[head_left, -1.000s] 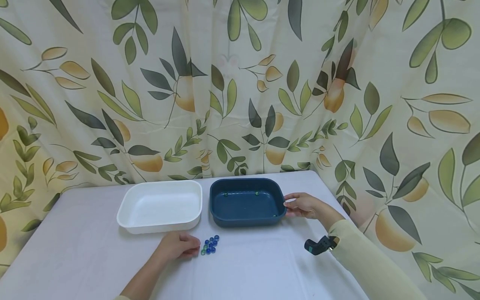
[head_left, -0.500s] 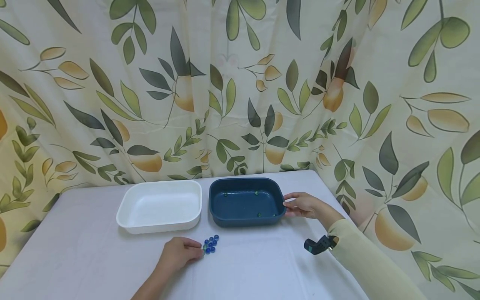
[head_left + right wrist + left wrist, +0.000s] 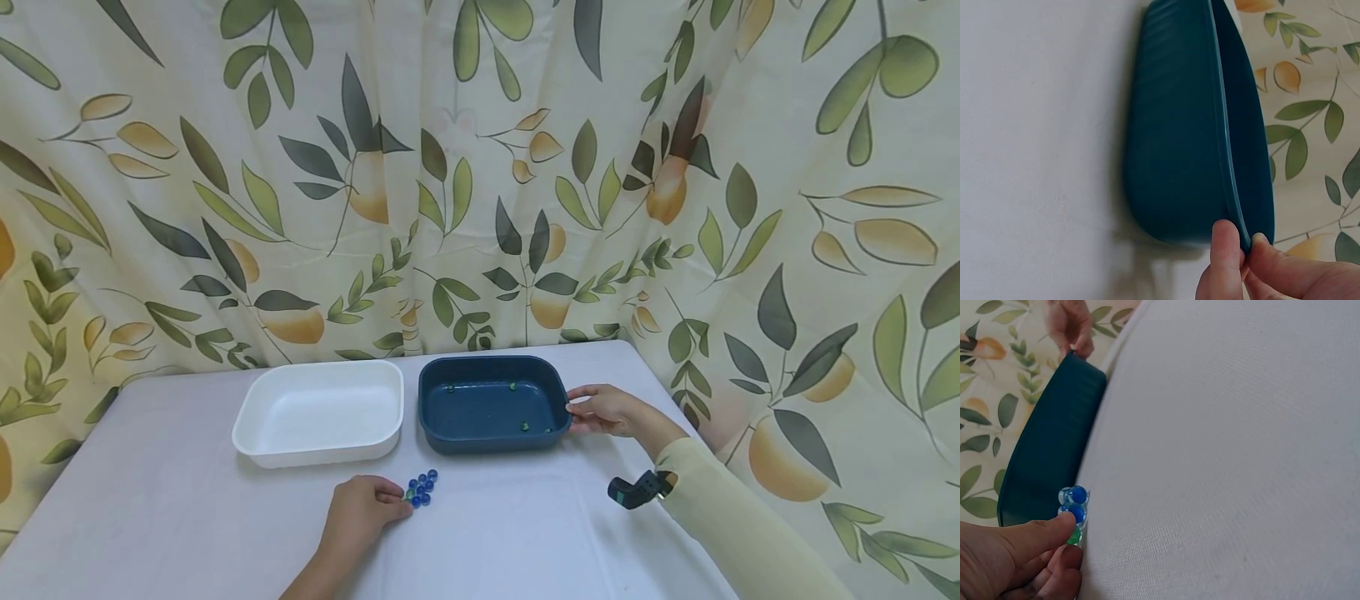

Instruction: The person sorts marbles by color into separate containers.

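Note:
My left hand point(image 3: 358, 510) is at the near-left side of a small cluster of glass marbles point(image 3: 422, 489) on the white cloth. In the left wrist view, its thumb and fingers pinch a green marble point(image 3: 1074, 537), with blue marbles point(image 3: 1074, 512) just beyond the thumb tip. Behind the cluster stands a dark blue rectangular tub point(image 3: 487, 443) with several green marbles point(image 3: 525, 427) on its floor. My right hand point(image 3: 611, 412) holds the tub's right end, thumb and fingers pinching the rim point(image 3: 1229, 169) in the right wrist view.
A white rectangular tub point(image 3: 318, 457) stands left of the blue one, a narrow gap between them. The white cloth point(image 3: 510, 533) covers the table. A leaf-and-fruit patterned curtain point(image 3: 465, 275) hangs right behind it. A dark device point(image 3: 636, 490) is strapped to the right wrist.
My left hand has moved right, onto the marbles' near-left side. Another green marble has come into view in the blue tub and rolled slightly right. The right hand keeps its hold.

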A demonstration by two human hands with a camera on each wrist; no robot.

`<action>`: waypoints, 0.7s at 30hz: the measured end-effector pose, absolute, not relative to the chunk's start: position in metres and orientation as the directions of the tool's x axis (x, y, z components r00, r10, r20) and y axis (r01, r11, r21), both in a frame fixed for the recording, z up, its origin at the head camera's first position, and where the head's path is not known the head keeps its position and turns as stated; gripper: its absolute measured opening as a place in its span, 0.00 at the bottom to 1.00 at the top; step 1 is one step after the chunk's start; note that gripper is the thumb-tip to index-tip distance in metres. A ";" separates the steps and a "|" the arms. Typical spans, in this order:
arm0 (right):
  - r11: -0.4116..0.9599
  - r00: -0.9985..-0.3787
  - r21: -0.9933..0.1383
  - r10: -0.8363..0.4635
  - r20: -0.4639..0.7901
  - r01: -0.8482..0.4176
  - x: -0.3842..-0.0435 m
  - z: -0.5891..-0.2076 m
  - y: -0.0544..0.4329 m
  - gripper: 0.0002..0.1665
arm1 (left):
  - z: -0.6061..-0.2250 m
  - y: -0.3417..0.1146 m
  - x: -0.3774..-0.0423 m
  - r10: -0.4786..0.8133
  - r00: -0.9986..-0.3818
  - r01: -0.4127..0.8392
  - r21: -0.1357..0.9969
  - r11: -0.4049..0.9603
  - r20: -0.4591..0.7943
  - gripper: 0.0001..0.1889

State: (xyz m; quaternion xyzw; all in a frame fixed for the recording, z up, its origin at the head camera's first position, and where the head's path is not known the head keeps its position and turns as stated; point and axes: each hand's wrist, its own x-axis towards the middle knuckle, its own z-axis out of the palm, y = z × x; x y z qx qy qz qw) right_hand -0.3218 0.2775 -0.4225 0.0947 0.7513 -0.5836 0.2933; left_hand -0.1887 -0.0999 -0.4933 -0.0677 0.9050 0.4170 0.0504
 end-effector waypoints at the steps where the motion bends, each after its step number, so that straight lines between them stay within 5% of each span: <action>1: 0.303 -0.807 -0.821 -0.207 -0.552 0.484 -0.321 -0.421 0.278 0.30 | -0.493 -0.100 -0.189 -0.081 -0.986 -0.162 0.745 0.647 -0.144 0.09; 21: 0.295 -0.813 -0.818 -0.177 -0.555 0.494 -0.322 -0.425 0.274 0.30 | -0.493 -0.103 -0.187 -0.074 -0.986 -0.164 0.755 0.635 -0.152 0.06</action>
